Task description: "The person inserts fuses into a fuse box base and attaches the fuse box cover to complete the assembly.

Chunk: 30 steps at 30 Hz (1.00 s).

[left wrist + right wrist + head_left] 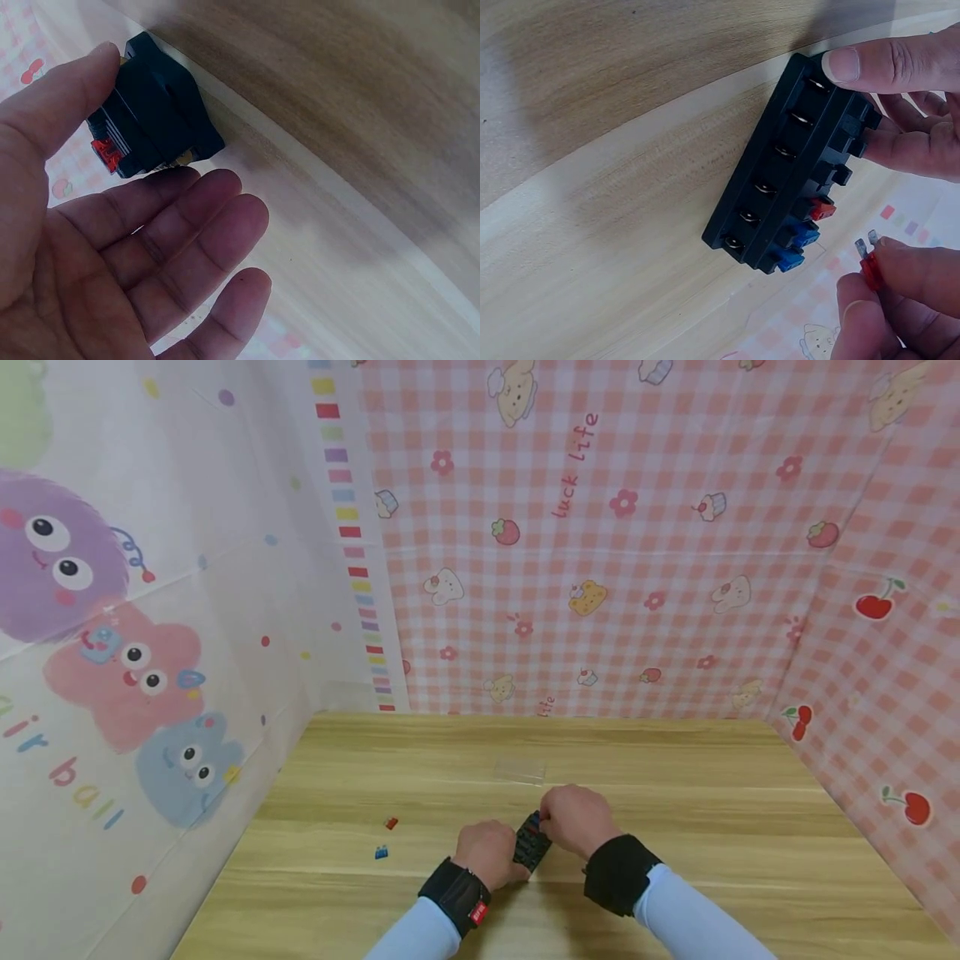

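My left hand (486,853) holds one end of a black fuse block (780,169), its thumb (844,66) on the top edge. The block is tilted over the table; one red blade fuse (823,209) and two blue blade fuses (805,236) sit in its slots towards the far end, and the slots near the left thumb have none. Between thumb and forefinger my right hand (579,818) pinches another red blade fuse (871,270), its metal prongs bare and apart from the block. In the left wrist view, the left hand's other fingers (187,247) spread below the block.
On the wooden table (675,793), a loose red fuse (391,823) and a blue fuse (382,852) lie left of the hands. A clear plastic piece (520,770) lies behind the block. Patterned cloth (600,552) hangs around the table's back and sides.
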Motion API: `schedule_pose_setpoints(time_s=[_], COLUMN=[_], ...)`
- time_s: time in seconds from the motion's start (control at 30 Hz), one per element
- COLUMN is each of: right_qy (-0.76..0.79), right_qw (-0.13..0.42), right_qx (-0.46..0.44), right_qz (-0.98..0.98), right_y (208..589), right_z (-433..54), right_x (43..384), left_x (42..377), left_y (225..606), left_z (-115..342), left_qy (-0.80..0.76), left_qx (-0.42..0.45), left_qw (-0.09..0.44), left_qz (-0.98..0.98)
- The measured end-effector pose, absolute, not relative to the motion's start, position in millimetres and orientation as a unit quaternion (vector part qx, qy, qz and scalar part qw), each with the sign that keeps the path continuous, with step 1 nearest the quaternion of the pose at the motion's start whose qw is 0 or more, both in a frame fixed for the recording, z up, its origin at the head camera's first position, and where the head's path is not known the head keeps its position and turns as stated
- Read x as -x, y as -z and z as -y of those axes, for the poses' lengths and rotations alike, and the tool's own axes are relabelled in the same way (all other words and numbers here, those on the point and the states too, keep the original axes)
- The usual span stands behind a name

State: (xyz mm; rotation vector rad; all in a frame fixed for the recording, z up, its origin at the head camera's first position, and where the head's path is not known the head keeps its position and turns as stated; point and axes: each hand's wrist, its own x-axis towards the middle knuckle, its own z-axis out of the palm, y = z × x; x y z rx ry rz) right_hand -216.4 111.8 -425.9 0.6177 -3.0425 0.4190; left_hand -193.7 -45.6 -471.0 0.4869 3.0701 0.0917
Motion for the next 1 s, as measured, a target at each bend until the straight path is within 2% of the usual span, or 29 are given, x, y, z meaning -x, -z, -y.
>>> schedule_pose_setpoints(time_s=[0.5,0.87,1.0], right_qy=[-0.110,-0.112,-0.107], right_qw=[0.022,0.001,-0.010], right_qx=[-0.208,-0.200,-0.200], right_qz=[0.972,0.973,0.974], right_y=[425.9,423.7,424.8], right_z=[-102.8,-98.2,-96.9], right_x=[218.7,221.7,223.5], left_x=[191.8,193.1,192.6], left_y=[474.5,475.3,476.5], left_z=[45.6,45.3,46.1], left_qy=[-0.020,-0.029,-0.031], left_qx=[-0.164,-0.159,-0.170], left_qw=[-0.006,-0.001,-0.017], left_qz=[-0.986,-0.987,-0.985])
